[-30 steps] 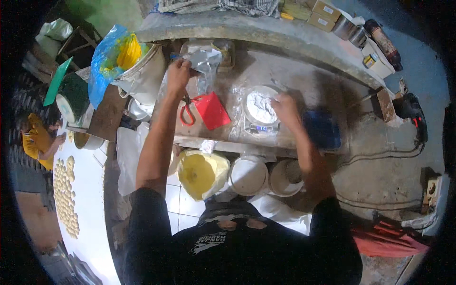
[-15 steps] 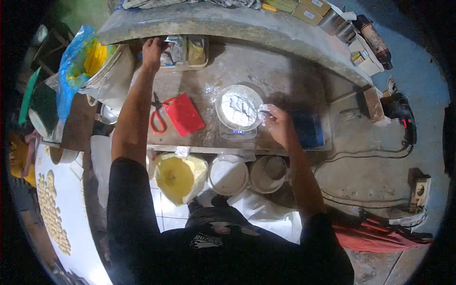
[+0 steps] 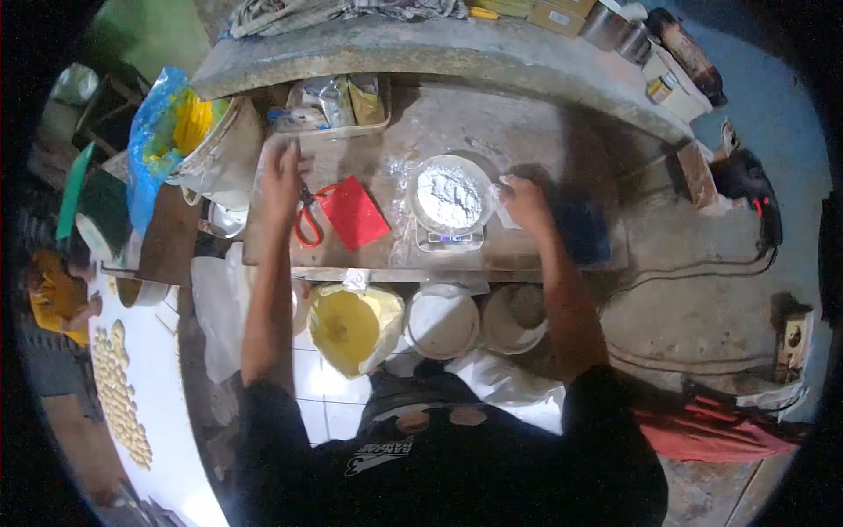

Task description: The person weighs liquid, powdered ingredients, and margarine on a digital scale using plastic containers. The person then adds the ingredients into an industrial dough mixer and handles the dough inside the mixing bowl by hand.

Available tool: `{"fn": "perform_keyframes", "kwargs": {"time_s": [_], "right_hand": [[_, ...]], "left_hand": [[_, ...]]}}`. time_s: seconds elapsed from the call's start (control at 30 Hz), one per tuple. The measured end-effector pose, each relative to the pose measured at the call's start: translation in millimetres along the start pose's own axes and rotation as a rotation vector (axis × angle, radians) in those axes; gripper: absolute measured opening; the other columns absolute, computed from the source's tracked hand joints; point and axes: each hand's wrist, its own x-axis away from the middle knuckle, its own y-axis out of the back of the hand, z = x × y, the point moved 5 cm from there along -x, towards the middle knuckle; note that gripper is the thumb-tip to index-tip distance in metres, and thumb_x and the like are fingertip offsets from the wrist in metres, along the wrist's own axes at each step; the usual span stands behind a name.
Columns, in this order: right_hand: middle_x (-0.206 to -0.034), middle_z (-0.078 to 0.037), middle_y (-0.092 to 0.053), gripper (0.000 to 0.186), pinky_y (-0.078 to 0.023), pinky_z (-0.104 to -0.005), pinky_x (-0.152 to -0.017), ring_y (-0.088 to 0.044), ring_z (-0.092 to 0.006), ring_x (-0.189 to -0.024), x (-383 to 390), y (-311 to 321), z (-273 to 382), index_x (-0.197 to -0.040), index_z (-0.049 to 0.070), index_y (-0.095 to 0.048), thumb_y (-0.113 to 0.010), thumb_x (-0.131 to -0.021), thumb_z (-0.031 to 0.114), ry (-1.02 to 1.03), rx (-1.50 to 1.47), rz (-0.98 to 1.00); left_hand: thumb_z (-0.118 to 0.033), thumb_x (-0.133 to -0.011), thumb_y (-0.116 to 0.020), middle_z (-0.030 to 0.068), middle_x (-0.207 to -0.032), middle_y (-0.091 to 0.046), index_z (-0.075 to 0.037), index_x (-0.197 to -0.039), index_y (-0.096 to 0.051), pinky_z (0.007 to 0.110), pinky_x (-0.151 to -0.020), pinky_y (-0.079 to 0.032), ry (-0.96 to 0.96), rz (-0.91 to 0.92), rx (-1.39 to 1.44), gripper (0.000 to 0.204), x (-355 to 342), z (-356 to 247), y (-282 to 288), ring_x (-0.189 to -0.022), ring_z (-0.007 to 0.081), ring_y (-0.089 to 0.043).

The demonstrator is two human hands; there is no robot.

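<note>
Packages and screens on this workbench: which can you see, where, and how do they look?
Foil packets: silvery and yellowish pouches in a shallow tray at the bench's back, beyond the left hand.
Scale display: small bluish screen under the bowl of white powder, beside the right hand.
Cardboard boxes: brown, on the far ledge.

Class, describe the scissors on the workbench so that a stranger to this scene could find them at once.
Start at the grey stone workbench in front of the person. Near its left end the left hand lies flat on top. The orange-handled scissors lie just right of that hand, against the red square card; nothing else there has looped handles.
</note>
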Motion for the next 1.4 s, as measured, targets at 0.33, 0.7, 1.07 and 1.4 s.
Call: {"fn": "perform_keyframes", "kwargs": {"time_s": [0.33, 0.7, 1.07, 1.4], "right_hand": [[-0.075, -0.014, -0.069, 0.03, -0.05, -0.0401, -0.06, -0.067, -0.024, -0.069, 0, -54, -25, -0.095, -0.001, -0.069, -0.061, -0.083, 0.025, -0.151, -0.435, 0.307], [-0.099, -0.014, -0.062, 0.032, -0.052, -0.0368, -0.072, -0.061, -0.0205, -0.083, 254, -73, -34, -0.117, -0.001, -0.06, -0.054, -0.089, 0.012, -0.311, -1.001, -0.313], [-0.089, -0.02, -0.068, 0.023, -0.052, -0.0451, -0.079, -0.065, -0.0373, -0.085, 726, -257, 76, -0.092, 0.002, -0.066, -0.053, -0.084, 0.019, -1.028, -0.31, -0.3], [-0.084, -0.013, -0.068, 0.019, -0.053, -0.0452, -0.067, -0.067, -0.0314, -0.076, 1203, -363, 204, -0.088, 0.008, -0.068, -0.056, -0.08, 0.02, -1.465, 0.232, -0.326]], "left_hand": [[-0.024, -0.099, -0.053, 0.0128, -0.111, -0.061, 0.003, -0.12, -0.052, 0.031, -0.069, -0.054, 0.425, -0.005, -0.083, 0.034, 346, 40, 48, -0.084, 0.0198, -0.064], [-0.023, -0.096, -0.058, 0.0088, -0.092, -0.067, -0.002, -0.111, -0.059, 0.03, -0.059, -0.055, 0.539, 0.494, -0.204, 0.026, 465, 153, 119, -0.075, 0.0197, -0.069], [-0.018, -0.09, -0.059, 0.0074, -0.09, -0.063, -0.008, -0.106, -0.057, 0.033, -0.058, -0.053, 0.94, 0.947, -0.276, 0.019, 510, 284, 242, -0.073, 0.022, -0.065], [-0.031, -0.091, -0.055, 0.0134, -0.1, -0.061, -0.003, -0.109, -0.055, 0.041, -0.075, -0.052, 1.193, 1.232, -0.19, 0.033, 654, 328, 266, -0.087, 0.0281, -0.063]]}}
